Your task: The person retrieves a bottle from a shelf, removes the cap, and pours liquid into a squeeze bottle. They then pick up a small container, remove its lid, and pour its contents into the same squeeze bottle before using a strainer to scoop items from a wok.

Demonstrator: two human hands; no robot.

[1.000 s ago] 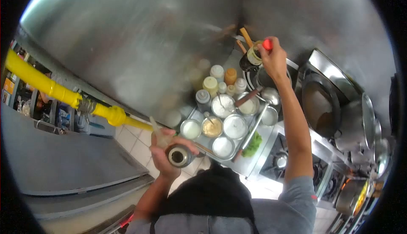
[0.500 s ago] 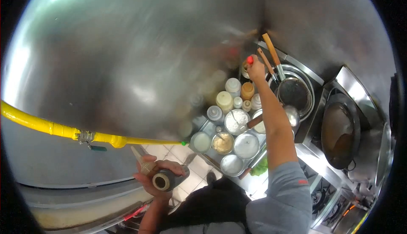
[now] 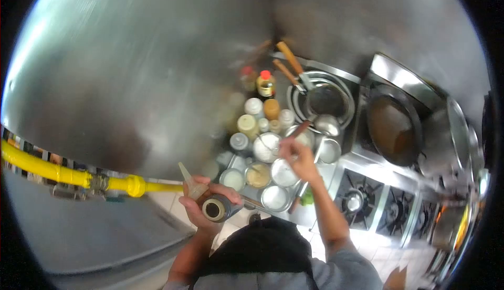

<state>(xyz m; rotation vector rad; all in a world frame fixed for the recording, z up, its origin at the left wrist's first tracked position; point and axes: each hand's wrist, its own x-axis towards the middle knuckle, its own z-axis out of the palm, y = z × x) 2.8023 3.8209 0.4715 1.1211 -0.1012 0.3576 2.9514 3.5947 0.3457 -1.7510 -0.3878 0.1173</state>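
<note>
My left hand [image 3: 202, 206] is wrapped round a dark open-mouthed bottle [image 3: 216, 208] and a pale pointed nozzle cap [image 3: 192, 186]. Over the metal containers is my right hand [image 3: 296, 156], slightly blurred, near the dark handle [image 3: 300, 129] of a ladle [image 3: 326, 125]; whether its fingers touch the handle is unclear. Beneath and beside it are a bowl of white powder [image 3: 266, 147], a bowl of beige paste [image 3: 258, 175] and a metal container [image 3: 284, 172]. A dark sauce bottle with a red cap [image 3: 266, 84] stands upright behind the squeeze bottles [image 3: 253, 107].
Strainers [image 3: 323, 101] with wooden handles rest on a round pot at the back. A wok [image 3: 394, 124] with brown liquid sits to the right, with gas burners [image 3: 355, 201] nearer me. A yellow pipe [image 3: 47, 170] runs along the left. Another person's hand [image 3: 396, 278] shows at bottom right.
My right hand has let go of the red-capped bottle and moved back toward me, over the containers. My left hand still holds its bottle and cap. The view has turned to the right.
</note>
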